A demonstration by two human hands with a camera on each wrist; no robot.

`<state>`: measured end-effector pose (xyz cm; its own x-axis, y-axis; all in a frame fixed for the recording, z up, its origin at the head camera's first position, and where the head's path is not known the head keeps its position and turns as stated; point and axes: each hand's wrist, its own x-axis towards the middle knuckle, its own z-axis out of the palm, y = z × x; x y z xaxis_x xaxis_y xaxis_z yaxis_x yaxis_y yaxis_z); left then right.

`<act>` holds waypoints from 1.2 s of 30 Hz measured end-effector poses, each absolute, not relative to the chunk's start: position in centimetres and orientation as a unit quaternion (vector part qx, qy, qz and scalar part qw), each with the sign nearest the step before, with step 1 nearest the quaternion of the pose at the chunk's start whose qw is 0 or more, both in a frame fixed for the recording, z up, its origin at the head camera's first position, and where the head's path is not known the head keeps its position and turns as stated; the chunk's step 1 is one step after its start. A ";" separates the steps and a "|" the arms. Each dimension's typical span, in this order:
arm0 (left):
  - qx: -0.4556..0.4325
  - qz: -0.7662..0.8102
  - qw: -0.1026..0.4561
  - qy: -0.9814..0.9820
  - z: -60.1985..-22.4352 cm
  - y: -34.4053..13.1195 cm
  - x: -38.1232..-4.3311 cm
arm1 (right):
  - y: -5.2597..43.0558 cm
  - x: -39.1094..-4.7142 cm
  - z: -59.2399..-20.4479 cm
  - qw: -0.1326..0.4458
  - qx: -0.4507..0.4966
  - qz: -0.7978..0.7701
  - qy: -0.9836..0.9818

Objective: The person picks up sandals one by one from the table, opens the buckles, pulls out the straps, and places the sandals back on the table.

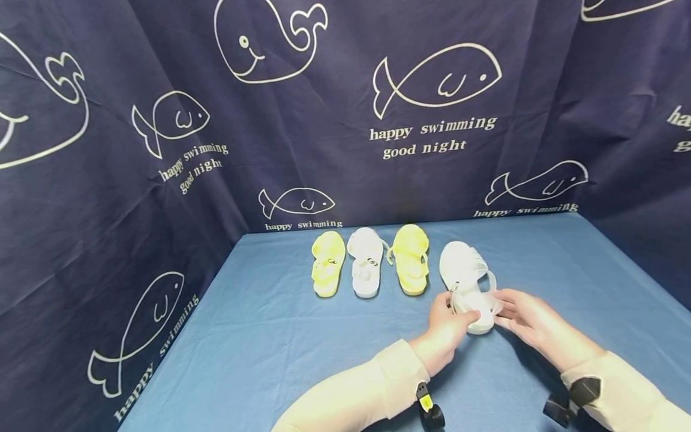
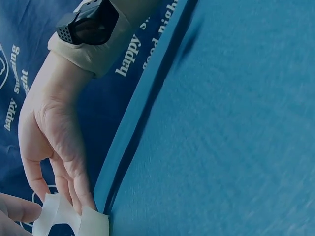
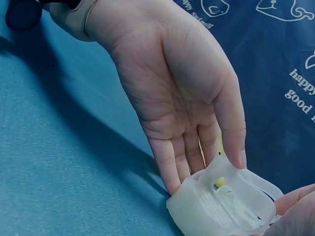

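Observation:
A white sandal [image 1: 457, 264] with open straps lies on the blue cloth, tilted slightly, its near end between both hands. My left hand [image 1: 445, 330] grips that end from the left, thumb over the top. In the right wrist view, the left hand [image 3: 182, 88] appears large, its thumb on the sandal [image 3: 189, 211] and its other fingers along the outer side. From the right, my right hand [image 1: 531, 321] pinches the side strap. The left wrist view shows the right hand [image 2: 56, 132] with thumb and fingers at the sandal's pale edge [image 2: 93, 223].
Left of the held sandal stand a yellow sandal [image 1: 411, 264], a white one [image 1: 366, 270] and another yellow one [image 1: 327, 270] in a row. The blue cloth [image 1: 259, 348] covers the table. Behind hangs a dark blue curtain [image 1: 345, 144] with fish drawings.

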<state>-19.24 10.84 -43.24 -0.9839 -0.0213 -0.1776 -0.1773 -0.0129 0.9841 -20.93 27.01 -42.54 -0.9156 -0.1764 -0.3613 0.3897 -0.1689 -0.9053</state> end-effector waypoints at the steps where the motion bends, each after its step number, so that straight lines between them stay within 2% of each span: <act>1: -0.070 0.707 0.057 0.701 -43.2 10.8 -19.1 | 27.2 -20.8 -42.5 0.188 0.084 -0.759 0.618; 24: -0.059 0.687 0.066 0.721 -43.5 10.4 -17.6 | 28.2 -19.9 -42.9 0.199 0.090 -0.766 0.604; 36: -0.059 0.696 0.095 0.710 -43.2 10.1 -17.0 | 29.0 -19.3 -43.2 0.215 0.084 -0.773 0.591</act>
<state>-16.97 10.09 -43.25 -0.9752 0.0478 -0.2162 -0.2152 0.0255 0.9762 -19.30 29.04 -43.19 -0.8933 -0.2329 -0.3845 0.4320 -0.2084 -0.8775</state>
